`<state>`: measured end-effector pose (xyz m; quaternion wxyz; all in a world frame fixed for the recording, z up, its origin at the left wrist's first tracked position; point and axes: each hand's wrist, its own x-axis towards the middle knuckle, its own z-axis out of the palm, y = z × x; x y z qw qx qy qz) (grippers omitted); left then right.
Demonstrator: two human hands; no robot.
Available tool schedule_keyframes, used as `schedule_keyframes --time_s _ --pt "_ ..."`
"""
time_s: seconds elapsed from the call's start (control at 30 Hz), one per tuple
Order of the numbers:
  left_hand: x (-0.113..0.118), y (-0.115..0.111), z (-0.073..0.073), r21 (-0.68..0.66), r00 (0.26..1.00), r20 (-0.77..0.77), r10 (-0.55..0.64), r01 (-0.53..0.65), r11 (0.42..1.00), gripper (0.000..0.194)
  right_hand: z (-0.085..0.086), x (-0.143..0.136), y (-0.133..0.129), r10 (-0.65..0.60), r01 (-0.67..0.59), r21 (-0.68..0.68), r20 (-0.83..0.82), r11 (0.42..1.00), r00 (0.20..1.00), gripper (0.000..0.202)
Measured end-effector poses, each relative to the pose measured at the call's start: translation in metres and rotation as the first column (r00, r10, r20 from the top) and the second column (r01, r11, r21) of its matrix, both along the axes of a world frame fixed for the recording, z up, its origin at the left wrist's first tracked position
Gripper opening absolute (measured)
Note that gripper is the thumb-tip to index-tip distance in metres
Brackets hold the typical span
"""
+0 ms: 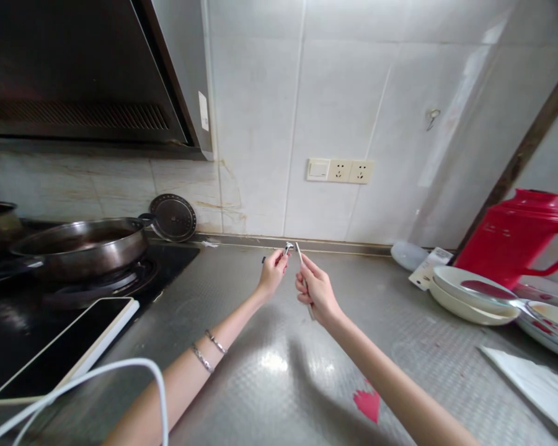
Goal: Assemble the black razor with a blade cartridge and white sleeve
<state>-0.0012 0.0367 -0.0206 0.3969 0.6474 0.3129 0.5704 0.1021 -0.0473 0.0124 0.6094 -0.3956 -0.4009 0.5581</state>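
My left hand (272, 272) is closed around a small tool with a shiny metal head (289, 246). A dark end of it pokes out on the hand's left side, and its exact kind is too small to make out. Just to the right, my right hand (317, 286) grips a thin pale stick (298, 251), held nearly upright with its tip close to the metal head. The stick's lower end shows beneath my fingers. Both hands are above the steel countertop (242, 384), near the tiled wall.
Left, a steel pan (88, 248) sits on the black stove (177, 257) under a range hood (74, 74). A phone (69, 347) and white cable (155, 371) lie nearer. At right are a red thermos jug (506, 235), stacked bowls (474, 303) and white paper (534, 384).
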Motion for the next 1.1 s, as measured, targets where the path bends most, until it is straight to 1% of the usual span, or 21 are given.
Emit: schedule_keyframes --time_s 0.1,0.23,0.3,0.43,0.5,0.6,0.67,0.7,0.83,0.9,0.93,1.0,1.03,1.1 --pt "0.001 -0.001 -0.001 0.016 0.999 0.036 0.04 -0.04 0.999 0.021 -0.001 -0.005 -0.008 0.036 -0.036 -0.005 -0.017 0.999 0.999 0.06" --pt "0.006 -0.003 -0.003 0.041 0.998 0.044 0.033 -0.035 0.999 0.022 0.004 -0.006 -0.006 -0.059 0.062 0.034 -0.08 0.998 0.995 0.059" --pt "0.007 -0.005 -0.003 0.059 0.998 0.039 0.039 -0.042 0.997 0.021 0.004 -0.008 -0.005 -0.077 0.082 0.039 -0.102 0.996 0.992 0.057" --pt "0.007 -0.006 -0.001 0.079 0.993 0.053 0.103 -0.107 0.991 0.022 -0.002 -0.02 -0.014 -0.014 0.014 0.003 -0.1 1.0 0.995 0.055" --pt "0.005 -0.007 0.001 0.082 0.992 0.053 0.119 -0.123 0.989 0.022 -0.003 -0.022 -0.016 -0.021 0.021 0.001 -0.109 1.0 0.994 0.057" --pt "0.006 -0.008 0.002 0.083 0.995 0.039 0.094 -0.097 0.992 0.021 0.002 -0.019 -0.012 -0.085 0.091 0.034 -0.144 0.995 0.986 0.058" --pt "0.006 -0.009 0.002 0.084 0.997 0.04 0.071 -0.074 0.994 0.021 0.005 -0.018 -0.011 -0.097 0.104 0.043 -0.146 0.994 0.984 0.058" --pt "0.007 -0.009 0.003 0.086 0.997 0.045 0.062 -0.066 0.994 0.021 0.006 -0.019 -0.013 -0.085 0.091 0.04 -0.134 0.995 0.987 0.059" --pt "0.005 -0.007 0.007 0.059 0.997 0.074 0.026 -0.03 0.998 0.021 0.006 -0.023 -0.028 0.04 -0.039 0.035 -0.01 0.999 0.999 0.061" --pt "0.002 -0.004 0.01 0.029 0.995 0.097 -0.01 0.007 1.0 0.024 0.012 -0.016 -0.027 0.051 -0.059 0.103 0.074 0.993 0.996 0.06" --pt "0.001 -0.003 0.011 0.01 0.993 0.113 -0.036 0.036 0.999 0.025 0.017 -0.009 -0.023 0.017 -0.037 0.166 0.122 0.985 0.992 0.059" --pt "-0.002 -0.001 0.014 -0.036 0.983 0.152 -0.099 0.106 0.994 0.026 0.031 0.01 -0.008 -0.105 0.021 0.318 0.249 0.948 0.963 0.057" --pt "-0.004 0.0 0.015 -0.061 0.978 0.164 -0.126 0.137 0.989 0.026 0.04 0.021 0.0 -0.187 0.049 0.385 0.331 0.922 0.925 0.054" --pt "-0.006 0.001 0.017 -0.102 0.975 0.156 -0.155 0.172 0.98 0.027 0.056 0.043 0.015 -0.345 0.074 0.492 0.487 0.867 0.803 0.043"
